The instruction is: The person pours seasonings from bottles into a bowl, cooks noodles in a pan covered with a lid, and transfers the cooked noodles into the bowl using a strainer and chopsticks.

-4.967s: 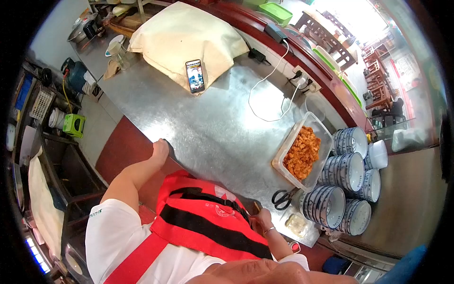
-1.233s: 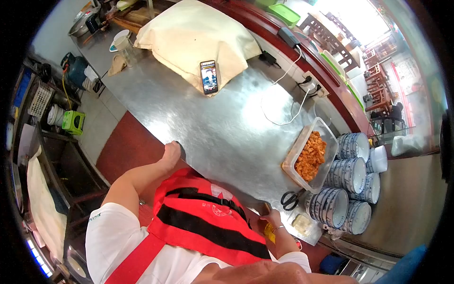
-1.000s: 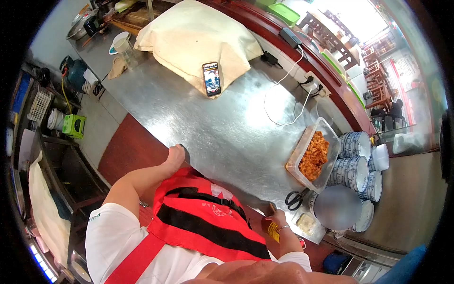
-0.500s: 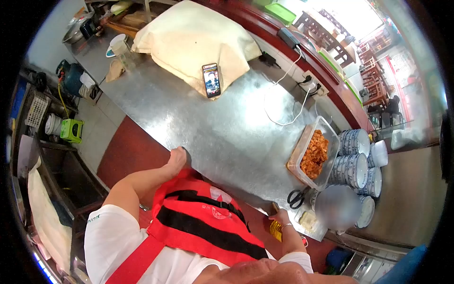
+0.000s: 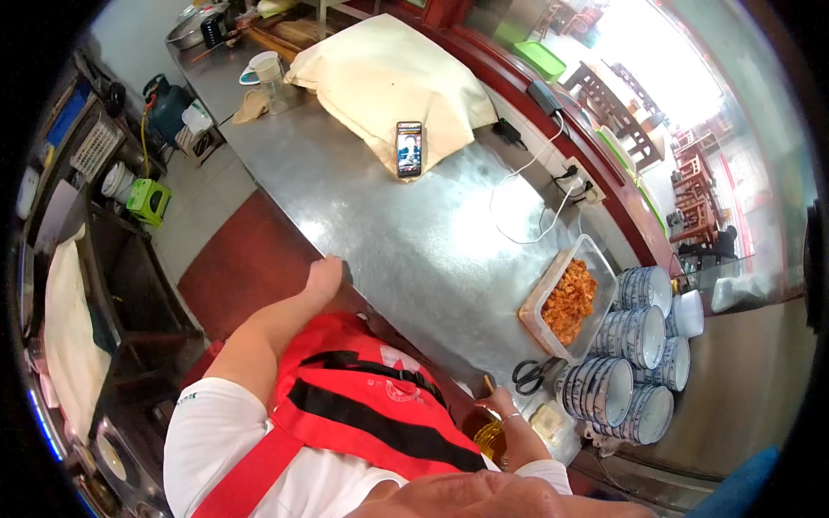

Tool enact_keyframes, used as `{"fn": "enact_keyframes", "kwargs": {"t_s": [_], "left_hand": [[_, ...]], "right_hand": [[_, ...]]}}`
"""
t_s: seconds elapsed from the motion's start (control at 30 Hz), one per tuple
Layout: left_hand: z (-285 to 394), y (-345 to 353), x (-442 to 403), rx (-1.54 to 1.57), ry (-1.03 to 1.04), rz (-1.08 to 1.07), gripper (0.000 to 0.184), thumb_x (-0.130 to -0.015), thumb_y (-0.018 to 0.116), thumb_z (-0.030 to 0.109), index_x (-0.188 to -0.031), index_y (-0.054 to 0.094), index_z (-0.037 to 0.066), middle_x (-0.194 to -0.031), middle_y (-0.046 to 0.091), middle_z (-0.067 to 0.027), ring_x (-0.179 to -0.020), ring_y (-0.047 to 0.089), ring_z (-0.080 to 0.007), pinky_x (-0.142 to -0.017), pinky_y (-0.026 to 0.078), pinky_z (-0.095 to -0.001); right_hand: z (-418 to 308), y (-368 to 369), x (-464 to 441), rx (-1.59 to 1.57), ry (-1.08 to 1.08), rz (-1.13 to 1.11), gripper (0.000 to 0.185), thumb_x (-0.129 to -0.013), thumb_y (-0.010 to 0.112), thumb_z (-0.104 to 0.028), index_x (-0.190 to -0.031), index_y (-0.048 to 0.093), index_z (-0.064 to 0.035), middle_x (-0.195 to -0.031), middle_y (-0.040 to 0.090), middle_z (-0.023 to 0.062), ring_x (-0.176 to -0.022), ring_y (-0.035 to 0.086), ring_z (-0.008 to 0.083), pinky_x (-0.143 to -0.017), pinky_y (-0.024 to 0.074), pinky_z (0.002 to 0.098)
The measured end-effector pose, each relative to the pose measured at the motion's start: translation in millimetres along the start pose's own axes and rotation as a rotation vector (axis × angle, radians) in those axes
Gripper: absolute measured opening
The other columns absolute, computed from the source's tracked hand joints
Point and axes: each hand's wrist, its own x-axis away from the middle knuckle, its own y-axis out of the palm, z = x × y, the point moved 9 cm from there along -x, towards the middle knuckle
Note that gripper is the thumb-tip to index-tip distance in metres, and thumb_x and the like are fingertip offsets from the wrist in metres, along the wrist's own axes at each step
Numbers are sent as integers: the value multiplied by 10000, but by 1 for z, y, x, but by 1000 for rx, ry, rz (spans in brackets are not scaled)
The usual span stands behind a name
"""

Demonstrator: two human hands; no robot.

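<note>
My left hand (image 5: 325, 276) is curled at the near edge of the steel table (image 5: 414, 250); what lies inside its fingers is hidden. Low at the right, my right hand (image 5: 497, 402) is closed around a thin wooden handle (image 5: 489, 382), whose lower end I cannot see. Just below that hand is a container of yellow oil (image 5: 490, 440), partly covered by my wrist. Black-handled scissors (image 5: 535, 375) lie on the table beside the right hand. Near them stands a small tub with pale contents (image 5: 550, 423).
A clear bin (image 5: 553, 332) of reddish chopped food (image 5: 570, 302) stands near stacked blue-and-white bowls (image 5: 635, 337). A phone (image 5: 409, 148) leans on a cream cloth-covered mound (image 5: 393, 82). A white cable (image 5: 527, 240) trails across the table from the sockets (image 5: 574, 181).
The camera view has shifted and tilted, bringing the bowl stacks more fully into sight. My left hand stays at the table edge. My right hand still grips the wooden handle by the oil.
</note>
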Motion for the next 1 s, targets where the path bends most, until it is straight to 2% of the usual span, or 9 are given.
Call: {"fn": "enact_keyframes", "kwargs": {"t_s": [0.1, 0.2, 0.43, 0.57, 0.63, 0.73, 0.77, 0.87, 1.0], "left_hand": [[-14, 20, 65, 302, -300, -222, 229, -813, 556, 227, -859, 641, 20, -896, 652, -214, -825, 656, -356, -723, 526, -474], [-13, 136, 148, 322, -194, -649, 270, -789, 540, 205, -885, 691, 3, -961, 654, -236, -914, 645, -374, -799, 520, -473], [49, 121, 269, 600, -248, -716, 315, -812, 611, 301, -1008, 686, 66, -1015, 666, -172, -967, 633, -335, -873, 496, -412], [101, 91, 298, 969, -249, -630, 433, -874, 576, 371, -1191, 606, 77, -1156, 625, -158, -1097, 582, -293, -967, 435, -367], [133, 100, 314, 1382, -30, -580, 493, -953, 451, 388, -1325, 489, 67, -1332, 513, -139, -1254, 460, -256, -1061, 333, -333], [135, 106, 357, 1261, 215, -552, 500, -994, 340, 357, -1375, 418, 42, -1428, 407, -119, -1334, 356, -241, -1118, 239, -329], [132, 99, 371, 1226, 83, -639, 508, -1002, 295, 356, -1377, 413, 34, -1439, 391, -122, -1337, 351, -245, -1133, 213, -326], [115, 175, 424, 1038, 211, -557, 475, -995, 318, 269, -1428, 330, 73, -1456, 352, -150, -1342, 339, -288, -1113, 258, -363], [86, 183, 485, 844, -409, -767, 622, -895, 437, 532, -1298, 514, 64, -1340, 490, -166, -1258, 444, -313, -1042, 357, -398]], "right_hand": [[-24, -17, 21, -14, 12, -89, 586, -545, 817, -520, -692, 672, 29, -727, 675, 176, -700, 667, 316, -639, 511, 388], [-25, -22, 24, -38, -31, 46, 589, -555, 817, -516, -695, 673, 37, -738, 674, 194, -731, 664, 336, -660, 514, 397], [-18, -15, 19, -32, 22, -31, 525, -586, 842, -405, -736, 669, 68, -767, 678, 199, -756, 669, 341, -668, 507, 404], [-14, -3, 11, -93, -43, -108, 428, -648, 822, -377, -637, 633, 6, -647, 640, 115, -551, 603, 221, -521, 452, 351], [-16, 1, 9, -131, -67, -151, 404, -674, 816, -363, -570, 601, -37, -575, 604, 64, -431, 539, 145, -418, 400, 321], [-23, 17, -4, -135, -23, -286, 352, -779, 734, -331, -631, 608, -37, -557, 585, 38, -430, 525, 134, -400, 381, 310], [-57, 6, 16, -171, -96, -322, 335, -821, 688, -322, -663, 613, -36, -558, 584, 34, -426, 514, 130, -394, 374, 299], [-146, 6, 47, -158, -293, -378, 344, -910, 574, -312, -705, 621, -40, -563, 586, 31, -440, 504, 112, -406, 379, 262], [-279, -22, 124, -338, -725, -283, 288, -942, 536, -262, -828, 623, -13, -637, 607, 43, -522, 548, 108, -481, 426, 251]]}}
